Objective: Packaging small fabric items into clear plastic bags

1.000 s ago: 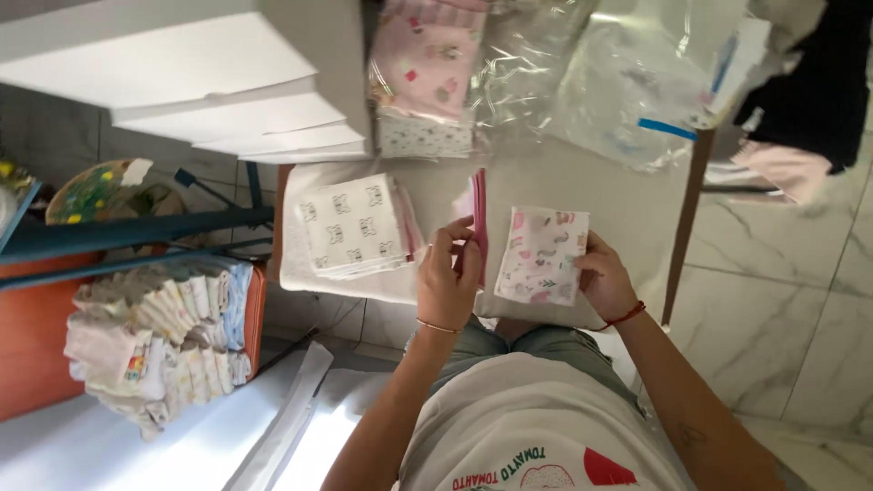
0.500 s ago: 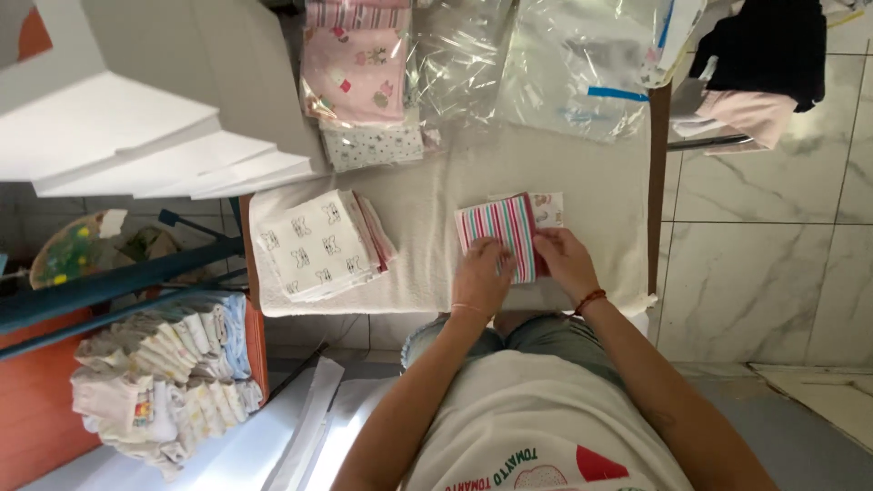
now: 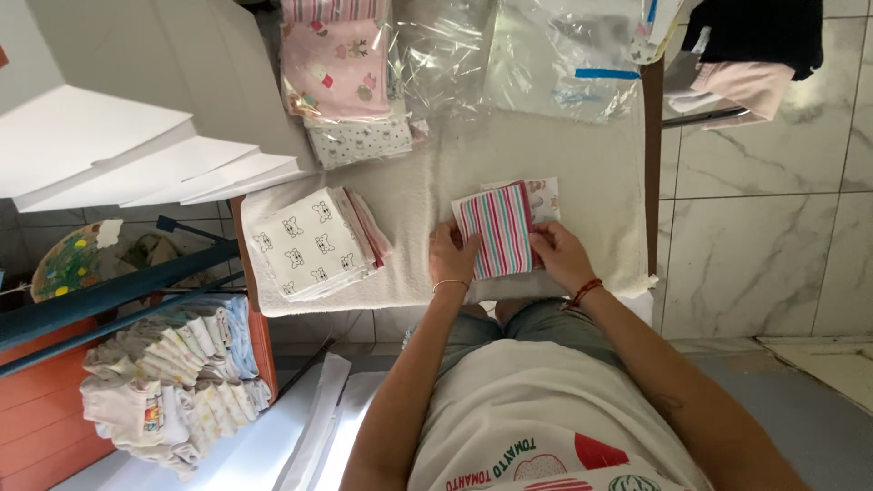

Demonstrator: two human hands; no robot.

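The fingers of the left hand [image 3: 452, 259] lie together and press flat on the left edge of a folded striped cloth [image 3: 498, 229], while the fingers of the right hand [image 3: 559, 257] pinch its right edge, thumb on top. The striped cloth, pink, white and blue-green, lies between the two hands on the white towel-covered table [image 3: 591, 164], covering most of a pale printed cloth [image 3: 544, 195] whose corner peeks out just beyond the right fingertips. A red bracelet [image 3: 584, 292] circles the right wrist. To the left of the left fingers, near but apart, sits a stack of folded white cloths with small animal prints [image 3: 314, 244]. Farther beyond the fingertips, at the table's far edge, rest a pile of pink patterned fabrics [image 3: 335, 68] and crinkled clear plastic bags [image 3: 555, 55]. Well off to the left, below table level, stands a heap of folded baby clothes [image 3: 173, 386].
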